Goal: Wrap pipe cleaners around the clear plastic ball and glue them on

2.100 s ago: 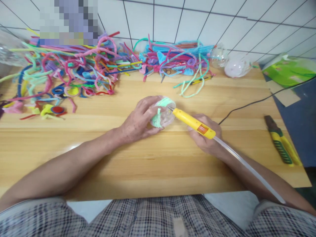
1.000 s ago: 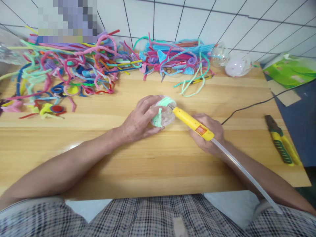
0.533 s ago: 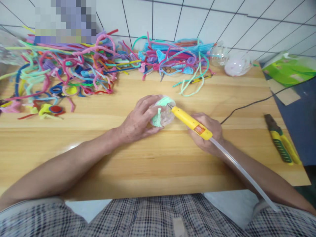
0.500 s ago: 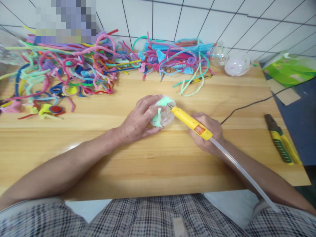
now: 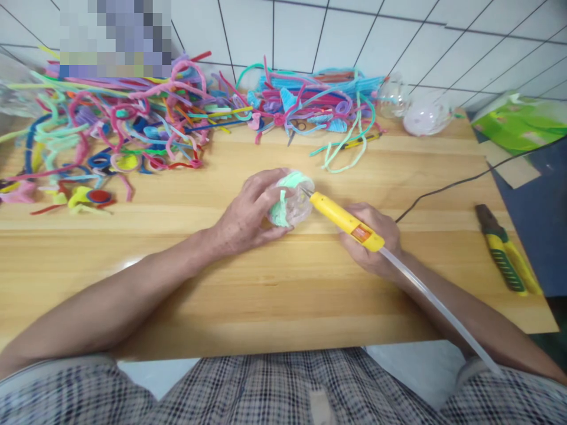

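My left hand (image 5: 257, 209) is closed around a clear plastic ball (image 5: 297, 208) near the middle of the table. Mint-green pipe cleaner (image 5: 280, 210) lies along its left side and top, partly hidden by my fingers. In my right hand (image 5: 374, 236) is a yellow hot glue gun (image 5: 339, 217), with a long clear glue stick (image 5: 436, 304) coming out of its back end. The gun's metal nozzle points left at the ball's upper right; whether it touches the surface I cannot tell.
Tangled pipe cleaners (image 5: 146, 118) cover the back left, with more bundles (image 5: 319, 100) at back centre. Clear plastic balls (image 5: 426, 115) stand at back right. Pliers (image 5: 505, 251) lie near the right edge. A black cord (image 5: 465, 180) runs off right past a green bag (image 5: 518, 125).
The glue gun has shifted very slightly right and down, its nozzle still at the ball. My left hand and the ball have turned or moved only a little.
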Available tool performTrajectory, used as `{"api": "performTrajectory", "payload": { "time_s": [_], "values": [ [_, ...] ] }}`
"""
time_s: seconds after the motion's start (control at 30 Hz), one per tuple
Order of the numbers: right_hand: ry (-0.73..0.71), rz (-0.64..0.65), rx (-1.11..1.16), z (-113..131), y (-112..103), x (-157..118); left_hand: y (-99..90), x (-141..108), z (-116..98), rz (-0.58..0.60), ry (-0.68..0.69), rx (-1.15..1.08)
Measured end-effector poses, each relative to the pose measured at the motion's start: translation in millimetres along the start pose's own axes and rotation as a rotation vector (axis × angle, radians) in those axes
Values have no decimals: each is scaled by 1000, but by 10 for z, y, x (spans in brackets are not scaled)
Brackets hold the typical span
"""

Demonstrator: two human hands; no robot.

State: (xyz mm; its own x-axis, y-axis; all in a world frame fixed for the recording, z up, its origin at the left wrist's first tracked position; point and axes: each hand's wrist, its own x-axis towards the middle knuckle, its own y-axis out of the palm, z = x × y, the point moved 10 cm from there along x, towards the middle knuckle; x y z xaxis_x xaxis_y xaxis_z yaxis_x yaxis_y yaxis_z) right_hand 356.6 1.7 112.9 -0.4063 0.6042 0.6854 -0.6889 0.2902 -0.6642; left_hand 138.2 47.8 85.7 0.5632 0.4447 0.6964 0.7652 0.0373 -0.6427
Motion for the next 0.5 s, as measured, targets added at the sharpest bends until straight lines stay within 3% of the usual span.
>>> {"api": "performTrajectory", "payload": {
  "time_s": [0.27,0.5],
  "values": [
    [51,-2,-2,-28,13,-13,13,-5,-10,-11,17,10],
    [14,-15,-54,3,-2,-12,24,-5,1,3,-5,10]
  ]
}}
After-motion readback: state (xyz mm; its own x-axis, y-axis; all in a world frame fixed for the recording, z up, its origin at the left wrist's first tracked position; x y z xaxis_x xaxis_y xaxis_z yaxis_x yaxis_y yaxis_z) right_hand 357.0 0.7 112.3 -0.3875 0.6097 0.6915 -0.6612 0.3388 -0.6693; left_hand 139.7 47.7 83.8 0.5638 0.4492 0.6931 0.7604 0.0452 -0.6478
